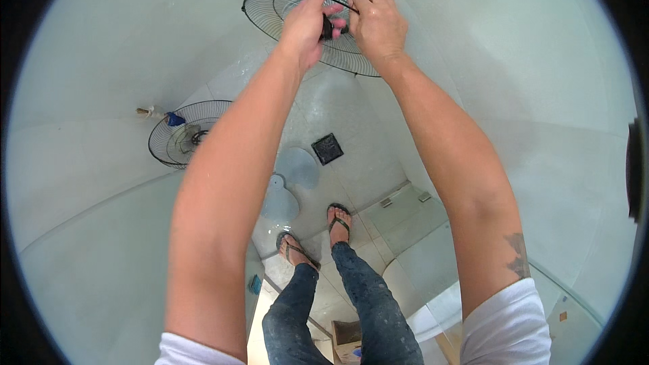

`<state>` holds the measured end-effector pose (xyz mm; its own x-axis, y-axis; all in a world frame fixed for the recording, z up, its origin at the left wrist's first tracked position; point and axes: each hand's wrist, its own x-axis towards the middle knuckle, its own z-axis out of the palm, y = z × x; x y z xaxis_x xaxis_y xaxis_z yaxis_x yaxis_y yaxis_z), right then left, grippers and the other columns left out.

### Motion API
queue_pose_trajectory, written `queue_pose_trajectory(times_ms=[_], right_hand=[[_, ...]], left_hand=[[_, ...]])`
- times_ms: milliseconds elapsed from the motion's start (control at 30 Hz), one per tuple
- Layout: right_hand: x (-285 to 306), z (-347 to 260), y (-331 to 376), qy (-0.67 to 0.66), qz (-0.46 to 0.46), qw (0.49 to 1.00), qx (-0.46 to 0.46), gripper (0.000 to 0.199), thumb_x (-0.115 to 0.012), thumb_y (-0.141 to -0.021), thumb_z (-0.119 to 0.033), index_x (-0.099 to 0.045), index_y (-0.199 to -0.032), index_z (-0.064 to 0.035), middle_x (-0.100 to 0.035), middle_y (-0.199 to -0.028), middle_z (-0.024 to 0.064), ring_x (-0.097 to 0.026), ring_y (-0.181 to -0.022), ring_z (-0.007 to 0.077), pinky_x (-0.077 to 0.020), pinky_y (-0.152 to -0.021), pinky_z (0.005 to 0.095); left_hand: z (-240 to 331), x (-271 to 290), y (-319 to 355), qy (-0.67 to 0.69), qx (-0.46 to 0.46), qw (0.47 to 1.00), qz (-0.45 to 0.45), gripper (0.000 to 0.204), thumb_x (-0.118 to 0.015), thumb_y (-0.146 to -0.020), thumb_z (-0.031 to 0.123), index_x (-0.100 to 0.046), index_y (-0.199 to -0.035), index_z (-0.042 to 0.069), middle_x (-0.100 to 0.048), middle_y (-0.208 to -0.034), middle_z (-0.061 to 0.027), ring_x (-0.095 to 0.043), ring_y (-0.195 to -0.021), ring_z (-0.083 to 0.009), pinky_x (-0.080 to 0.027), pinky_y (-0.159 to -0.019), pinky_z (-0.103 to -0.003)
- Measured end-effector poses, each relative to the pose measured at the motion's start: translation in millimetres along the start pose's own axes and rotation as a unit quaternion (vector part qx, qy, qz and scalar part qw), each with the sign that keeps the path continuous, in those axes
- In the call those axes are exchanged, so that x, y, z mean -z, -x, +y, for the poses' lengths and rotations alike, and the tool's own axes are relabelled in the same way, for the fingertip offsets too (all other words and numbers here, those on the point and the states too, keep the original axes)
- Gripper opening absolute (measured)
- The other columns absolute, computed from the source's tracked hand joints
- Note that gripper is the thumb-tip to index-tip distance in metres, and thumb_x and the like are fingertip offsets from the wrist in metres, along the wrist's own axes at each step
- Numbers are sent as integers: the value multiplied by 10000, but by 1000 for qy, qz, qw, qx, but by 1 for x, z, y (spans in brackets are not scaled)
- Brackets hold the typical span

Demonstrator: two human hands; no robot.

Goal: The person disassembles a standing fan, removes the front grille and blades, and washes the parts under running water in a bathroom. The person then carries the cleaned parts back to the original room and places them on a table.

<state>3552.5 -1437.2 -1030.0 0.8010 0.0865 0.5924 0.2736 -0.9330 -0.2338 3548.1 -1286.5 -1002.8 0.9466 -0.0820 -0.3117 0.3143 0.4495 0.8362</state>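
A black wire fan grille [272, 12] is held up, tilted, at the top of the head view. My right hand [380, 27] pinches the dark rim near its upper right side. My left hand [305, 29] is at the grille's middle, thumb pointing up and fingers curled round a small black part [326, 28]. What this part is cannot be made out, since my palm covers most of it. Both forearms reach far out ahead of me.
A second fan grille [160, 142] lies at the left, a blue object [175, 119] at its edge. Pale blue rounded pieces [280, 201] rest on the tiles beside a square black floor drain [327, 149]. My flip-flopped feet stand below. A glass panel [94, 277] is at the left.
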Motion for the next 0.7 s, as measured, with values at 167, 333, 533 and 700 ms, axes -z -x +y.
queue_pose_trajectory(times_ms=[167,333,533,700], right_hand=[[29,13,-10,-23,-4,996,-85,369,-764,-877,-362,-765,-1197,-179,-703,-1019,95,-682,-957,274,-568,-803,440],[112,18,-66,-74,39,994,-75,568,-774,-857,-519,-745,-1196,-64,-712,-926,151,-699,-902,344,-563,-799,461],[123,15,-135,-55,-61,997,6,355,-599,-947,-247,-704,-1119,45,-728,-1013,295,-704,-984,449,-559,-858,483],[96,-3,-177,220,-190,939,182,384,-555,-990,-245,-689,-1084,102,-741,-983,277,-732,-876,375,-572,-791,465]], left_hand=[[13,-32,-45,-19,46,998,28,273,-523,-1088,195,-643,-1059,-48,-686,-943,-147,-666,-801,-230,-572,-664,-333],[1,-61,-67,-14,18,1000,5,246,-574,-1053,158,-652,-992,-68,-698,-897,-154,-684,-724,-237,-585,-646,-349],[-11,-72,-64,-91,2,995,-52,259,-633,-1025,178,-671,-991,-77,-705,-884,-136,-676,-658,-246,-556,-593,-398],[0,-14,-27,-139,52,980,-135,433,-615,-1024,389,-672,-1145,-23,-712,-967,-148,-658,-809,-248,-544,-757,-405]])
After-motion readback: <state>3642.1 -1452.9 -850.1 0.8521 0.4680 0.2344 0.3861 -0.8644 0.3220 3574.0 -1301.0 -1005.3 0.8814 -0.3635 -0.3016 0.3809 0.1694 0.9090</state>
